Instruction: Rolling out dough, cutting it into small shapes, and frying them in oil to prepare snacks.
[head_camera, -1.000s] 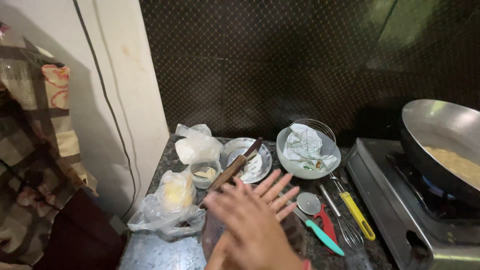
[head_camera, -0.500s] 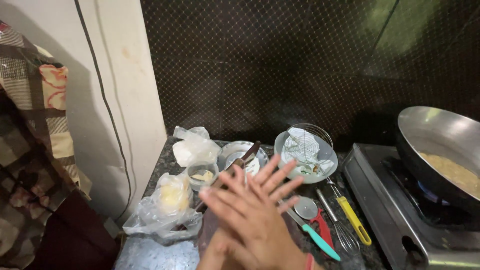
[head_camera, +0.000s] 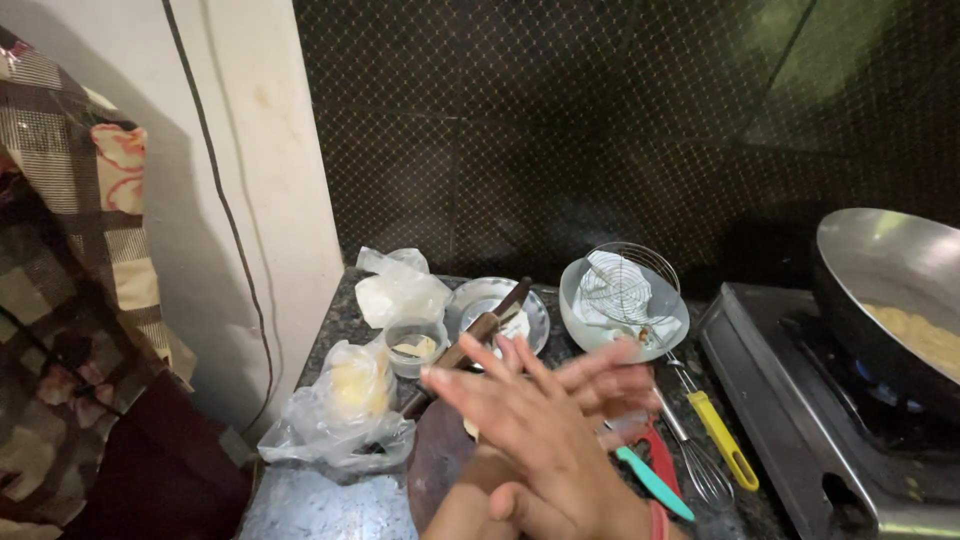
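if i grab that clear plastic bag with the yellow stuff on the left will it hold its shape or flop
The plastic bag will probably flop: its film is thin and crumpled. The yellow lump inside likely makes it sag from wherever it is grabbed. Its open, loosely gathered top may let contents spill if tipped.

Only one feed on my end: head cam, looking down and forward from above the counter, facing the dark mesh-patterned back wall. Close range; hands fill the lower centre. Stove cut off at right edge, cloth at left. No second view to overlap.
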